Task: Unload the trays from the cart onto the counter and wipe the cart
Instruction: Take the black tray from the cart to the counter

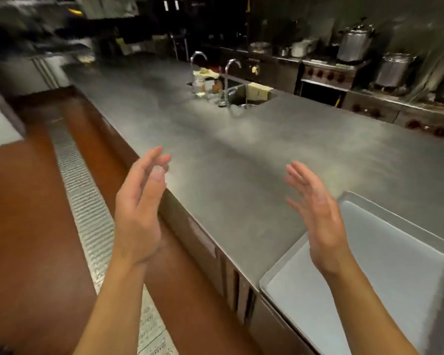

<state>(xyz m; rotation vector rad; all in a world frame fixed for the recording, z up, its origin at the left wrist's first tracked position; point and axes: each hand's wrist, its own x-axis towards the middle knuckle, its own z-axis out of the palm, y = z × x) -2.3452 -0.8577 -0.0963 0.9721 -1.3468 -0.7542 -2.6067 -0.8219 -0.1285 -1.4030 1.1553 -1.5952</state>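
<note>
- Steel counter (241,160) runs long, away toward the sink (244,97).
- One sheet tray (385,265) sits at the counter's near right edge; cart's not in view.
- Right hand (315,213) hovers over the tray's left corner, left hand (139,208) off the counter's edge, both with fingers spread, holding nothing.

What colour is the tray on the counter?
Plain silvery grey metal tray, no pattern; it shows in the head view, lower right.

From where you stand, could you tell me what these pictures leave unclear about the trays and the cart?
- Cart: not in the head view at all, so its load is unknown.
- Tray: cut off by the right and bottom edges.
- Shelves upper left: motion-blurred, contents unreadable.
- Items by the sink: too small and soft to identify.
</note>
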